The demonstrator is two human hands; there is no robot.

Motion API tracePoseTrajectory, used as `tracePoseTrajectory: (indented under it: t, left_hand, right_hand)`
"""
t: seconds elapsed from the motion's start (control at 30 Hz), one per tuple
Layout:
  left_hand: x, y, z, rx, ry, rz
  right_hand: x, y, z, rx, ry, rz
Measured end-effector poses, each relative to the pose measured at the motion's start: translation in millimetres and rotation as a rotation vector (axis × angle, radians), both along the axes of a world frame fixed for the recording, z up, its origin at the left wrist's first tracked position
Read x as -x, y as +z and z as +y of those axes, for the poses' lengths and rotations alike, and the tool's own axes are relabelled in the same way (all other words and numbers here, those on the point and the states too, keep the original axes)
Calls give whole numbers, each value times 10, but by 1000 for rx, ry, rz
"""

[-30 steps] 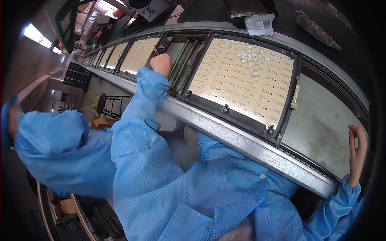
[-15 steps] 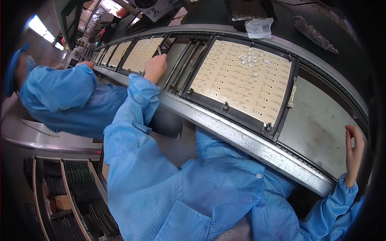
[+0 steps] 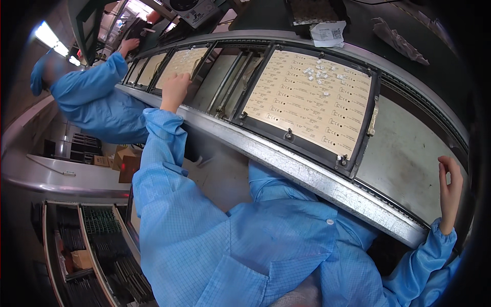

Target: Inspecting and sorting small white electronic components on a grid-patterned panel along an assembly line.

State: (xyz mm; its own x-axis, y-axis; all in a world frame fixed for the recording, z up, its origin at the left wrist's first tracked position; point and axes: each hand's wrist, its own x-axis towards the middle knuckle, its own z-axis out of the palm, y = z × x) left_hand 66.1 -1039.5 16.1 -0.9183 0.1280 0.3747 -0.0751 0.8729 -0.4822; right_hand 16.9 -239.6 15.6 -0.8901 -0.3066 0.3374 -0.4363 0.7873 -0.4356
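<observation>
My left hand (image 3: 175,92) reaches forward over the rail, its fingers curled at the near side of a framed cream panel (image 3: 185,62). Whatever the fingers may hold is hidden. Directly ahead lies a larger cream printed panel (image 3: 302,110) in a black frame (image 3: 261,123) with small clamps. Small white parts (image 3: 318,74) are scattered on its upper half, a single one lower down. Far to the right, my right hand (image 3: 449,192) is raised above the grey metal bed with fingers bent and apart. It holds nothing visible and touches no panel.
A metal rail (image 3: 307,163) runs along the line's near side. More framed panels stand farther left, by a co-worker in blue (image 3: 97,102). Behind the line lie a labelled white sheet (image 3: 328,35) and crumpled wrapping (image 3: 396,41). Racks of dark boards (image 3: 87,245) stand lower left.
My left hand has moved left and nearer, away from the smaller frame's right side. The co-worker has shifted back, one arm now raised toward the far side. My right hand stays nearly still.
</observation>
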Motion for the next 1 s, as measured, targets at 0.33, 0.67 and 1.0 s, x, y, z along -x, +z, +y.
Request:
tracePoseTrajectory:
  t: [0.33, 0.67, 1.0]
  left_hand:
    - [-17, 112, -262, -335, 31, -130]
    - [48, 164, -238, -298, 155, -131]
    - [-282, 173, 1975, -669, 88, -261]
  right_hand:
    - [61, -78, 40, -65, 43, 103]
    - [19, 12, -131, 5, 44, 43]
    - [-56, 98, -216, -16, 72, 6]
